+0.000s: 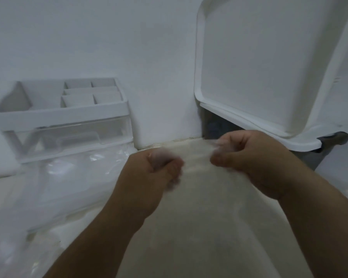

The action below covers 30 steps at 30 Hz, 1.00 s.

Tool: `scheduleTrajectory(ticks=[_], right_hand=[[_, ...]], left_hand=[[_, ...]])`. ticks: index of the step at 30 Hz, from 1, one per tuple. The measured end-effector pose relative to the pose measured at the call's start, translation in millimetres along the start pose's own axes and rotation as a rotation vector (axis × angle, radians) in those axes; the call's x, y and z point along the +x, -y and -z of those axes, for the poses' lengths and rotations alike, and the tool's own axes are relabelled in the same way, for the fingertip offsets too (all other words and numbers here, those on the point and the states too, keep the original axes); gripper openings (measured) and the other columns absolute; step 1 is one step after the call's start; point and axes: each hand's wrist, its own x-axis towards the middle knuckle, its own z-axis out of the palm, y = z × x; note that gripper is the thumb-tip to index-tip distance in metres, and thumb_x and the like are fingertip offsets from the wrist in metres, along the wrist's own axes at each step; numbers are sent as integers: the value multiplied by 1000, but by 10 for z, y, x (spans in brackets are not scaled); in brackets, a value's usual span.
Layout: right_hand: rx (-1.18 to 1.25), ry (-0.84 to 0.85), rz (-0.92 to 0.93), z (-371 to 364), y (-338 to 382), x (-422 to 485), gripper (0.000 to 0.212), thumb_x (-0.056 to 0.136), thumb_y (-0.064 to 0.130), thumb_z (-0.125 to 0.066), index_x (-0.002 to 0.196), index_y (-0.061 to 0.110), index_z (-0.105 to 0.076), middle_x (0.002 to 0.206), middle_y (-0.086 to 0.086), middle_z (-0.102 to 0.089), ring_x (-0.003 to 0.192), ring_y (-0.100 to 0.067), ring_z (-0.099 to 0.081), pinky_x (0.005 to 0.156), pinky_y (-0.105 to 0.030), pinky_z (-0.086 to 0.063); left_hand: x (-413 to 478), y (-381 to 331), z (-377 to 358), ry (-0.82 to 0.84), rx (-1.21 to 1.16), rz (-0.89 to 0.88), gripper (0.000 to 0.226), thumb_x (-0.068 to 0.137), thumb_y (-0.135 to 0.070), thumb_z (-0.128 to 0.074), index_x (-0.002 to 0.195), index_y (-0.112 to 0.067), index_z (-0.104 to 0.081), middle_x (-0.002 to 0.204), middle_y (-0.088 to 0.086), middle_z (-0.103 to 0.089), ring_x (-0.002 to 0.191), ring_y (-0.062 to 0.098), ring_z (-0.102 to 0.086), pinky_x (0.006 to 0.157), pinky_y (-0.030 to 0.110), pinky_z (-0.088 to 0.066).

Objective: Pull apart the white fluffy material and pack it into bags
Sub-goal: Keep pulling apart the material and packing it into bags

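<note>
Both hands are in front of me, side by side with a small gap between them. My left hand (pixel 155 167) is balled up, fingers curled in tight. My right hand (pixel 249 155) is the same, knuckles up and thumb tucked toward the gap. A thin, wispy veil of the white fluffy material (pixel 197 159) is stretched across that gap, and each fist is clamped on one end of it. The fingertips are badly smeared by motion blur, so I can't make out exactly how the fingers pinch it.

Under my forearms there's a pale work surface (pixel 219 247). Left of my left hand lies a crumpled heap of clear plastic bags (pixel 72 177), touching the surface. Beyond them, farther left and back, stands a white desk organizer (pixel 62 109) with open compartments on top and a see-through drawer (pixel 68 137) below.

Beyond my right hand, a big white lid (pixel 259 63) is tipped up on a grey bin (pixel 329 145). A white wall (pixel 129 47) runs behind everything.
</note>
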Motion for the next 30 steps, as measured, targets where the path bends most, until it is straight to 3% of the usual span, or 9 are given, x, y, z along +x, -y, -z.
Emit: scheduleTrajectory(ticks=[3, 7, 10, 14, 16, 19, 22, 25, 30], right_hand=[[100, -69, 12, 37, 72, 104, 15, 67, 2, -76, 62, 15, -70, 56, -2, -61, 50, -13, -53, 50, -21, -46], [308, -133, 59, 109, 90, 150, 22, 57, 6, -69, 78, 6, -64, 57, -5, -60, 52, -15, -56, 53, -23, -48], [341, -122, 39, 79, 80, 165, 23, 68, 24, -68, 83, 7, -70, 72, -7, -66, 67, -21, -61, 66, -30, -53], [55, -81, 63, -20, 65, 103, 39, 66, 42, -87, 95, 18, -77, 95, -13, -75, 92, -37, -70, 94, -55, -54], [26, -107, 137, -25, 91, 88, 32, 61, 22, -89, 90, 20, -77, 85, -13, -74, 82, -32, -71, 88, -55, -56], [-54, -103, 233, -10, 157, 63, 27, 63, -2, -87, 74, 19, -76, 65, -3, -68, 60, -15, -62, 69, -37, -54], [-95, 72, 304, -43, 229, -19, 17, 62, 17, -90, 69, 20, -75, 62, -4, -68, 57, -13, -61, 62, -29, -52], [90, 175, 208, -90, 236, -22, 29, 86, 39, -67, 73, 14, -74, 64, -13, -69, 56, -23, -62, 55, -29, -50], [-247, 33, 162, -109, 109, 62, 11, 85, 11, -75, 91, 20, -72, 55, 1, -64, 47, -16, -53, 50, -30, -46]], left_hand=[[26, -34, 70, -55, -44, 43, 15, 88, -3, -69, 73, -4, -69, 57, 4, -64, 49, 12, -59, 48, 22, -53], [62, -56, 149, -98, -134, 58, 9, 87, -1, -68, 80, 3, -70, 59, 7, -65, 48, 11, -59, 46, 21, -53], [67, -94, 179, -102, -167, 35, 7, 86, -1, -69, 83, 5, -70, 60, 8, -67, 49, 13, -60, 47, 21, -53], [73, -86, 159, -116, -150, 3, 6, 86, -2, -69, 84, 3, -71, 62, 9, -68, 53, 16, -64, 51, 24, -56], [79, -68, 147, -143, -146, 8, 6, 86, -2, -68, 83, 2, -70, 62, 9, -68, 54, 17, -64, 52, 26, -56], [89, -37, 140, -195, -146, 29, 8, 88, -2, -68, 81, 0, -71, 62, 9, -68, 53, 16, -63, 52, 26, -56], [93, -17, 125, -217, -159, 38, 7, 89, -2, -68, 83, 1, -71, 65, 10, -69, 52, 14, -64, 50, 24, -56], [88, -12, 115, -193, -167, 32, 7, 88, -3, -68, 85, 2, -72, 67, 11, -70, 54, 14, -64, 51, 22, -54], [69, -20, 111, -123, -146, -9, 9, 88, -5, -68, 81, -3, -73, 66, 10, -69, 58, 15, -64, 55, 23, -55]])
